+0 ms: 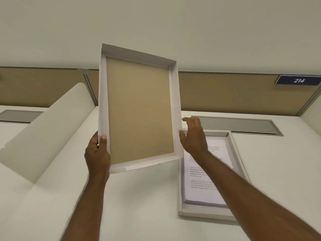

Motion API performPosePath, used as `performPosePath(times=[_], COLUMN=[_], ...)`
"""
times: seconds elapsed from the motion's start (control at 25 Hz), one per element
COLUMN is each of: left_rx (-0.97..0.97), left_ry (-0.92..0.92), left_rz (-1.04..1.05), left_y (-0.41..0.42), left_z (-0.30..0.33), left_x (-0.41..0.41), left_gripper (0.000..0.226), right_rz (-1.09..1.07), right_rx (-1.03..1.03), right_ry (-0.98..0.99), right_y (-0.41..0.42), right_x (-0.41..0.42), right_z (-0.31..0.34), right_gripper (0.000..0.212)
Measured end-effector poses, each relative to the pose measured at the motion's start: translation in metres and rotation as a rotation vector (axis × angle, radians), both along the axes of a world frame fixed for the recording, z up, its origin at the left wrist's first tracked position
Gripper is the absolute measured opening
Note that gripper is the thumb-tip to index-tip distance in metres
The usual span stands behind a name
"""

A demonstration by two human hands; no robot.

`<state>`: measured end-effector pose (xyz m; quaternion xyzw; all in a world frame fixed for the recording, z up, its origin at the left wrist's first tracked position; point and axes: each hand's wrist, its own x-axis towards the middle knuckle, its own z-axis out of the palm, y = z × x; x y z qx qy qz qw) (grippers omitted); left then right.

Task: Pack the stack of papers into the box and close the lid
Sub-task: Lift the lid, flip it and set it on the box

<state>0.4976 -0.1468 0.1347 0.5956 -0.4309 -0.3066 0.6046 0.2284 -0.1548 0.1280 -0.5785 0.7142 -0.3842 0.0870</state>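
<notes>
Left hand (97,154) grip pinching lid (139,108) corner, right hand (192,136) open beside it, lid upright, hollow facing viewer

- A single view is given, taken from a head-worn camera, wide-angle.
- It is aimed forward and down over the bench (142,202), towards the partition (234,94) behind it.
- The bench is seen at arm's length; both forearms are taken in from the lower edge.

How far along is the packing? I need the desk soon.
Done: the papers lie in the box. In hand: the left hand holds the lid raised, inside facing the camera; the right hand touches its edge. Left: turn it over and close the box.
</notes>
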Motion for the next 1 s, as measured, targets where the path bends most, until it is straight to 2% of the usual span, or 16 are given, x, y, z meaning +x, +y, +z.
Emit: performPosePath(times=[0.12,0.2,0.28,0.36,0.52,0.6,0.68,0.76,0.84,0.92,1.0], left_rx=[-0.11,-0.153,-0.169,-0.166,-0.172,-0.199,-0.248,-0.301,-0.295,-0.13,0.088], left_ry=[-0.073,-0.169,-0.259,-0.337,-0.458,-0.556,-0.603,-0.573,-0.45,-0.262,-0.085], left_rz=[0.092,0.152,0.177,0.17,0.158,0.102,-0.043,-0.144,-0.095,0.0,-0.018], left_y=[0.001,0.007,0.017,0.024,0.032,0.04,0.045,0.042,0.029,0.006,-0.017], left_z=[0.011,0.013,0.013,0.01,0.0,-0.006,-0.014,-0.027,-0.04,-0.051,-0.058], left_x=[-0.025,-0.05,-0.077,-0.096,-0.122,-0.131,-0.13,-0.118,-0.101,-0.084,-0.071], left_gripper=[0.038,0.04,0.043,0.045,0.055,0.07,0.087,0.09,0.085,0.086,0.09], right_rz=[0.144,0.376,0.52,0.497,0.251,0.268,0.326,0.405,0.489,0.547,0.577], right_rx=[-0.114,0.004,0.15,0.159,0.004,-0.009,0.002,0.026,0.024,0.027,0.034], right_ry=[-0.073,-0.27,-0.461,-0.539,-0.449,-0.501,-0.607,-0.732,-0.923,-1.078,-1.158], right_y=[0.003,0.008,0.01,0.009,0.003,0.004,0.006,0.01,0.016,0.023,0.035], right_x=[0.03,0.062,0.094,0.113,0.111,0.095,0.075,0.051,0.026,-0.003,-0.035], right_z=[0.033,0.061,0.085,0.098,0.097,0.094,0.091,0.089,0.088,0.087,0.087], right_gripper=[0.037,0.045,0.055,0.052,0.03,0.025,0.023,0.027,0.033,0.039,0.035])
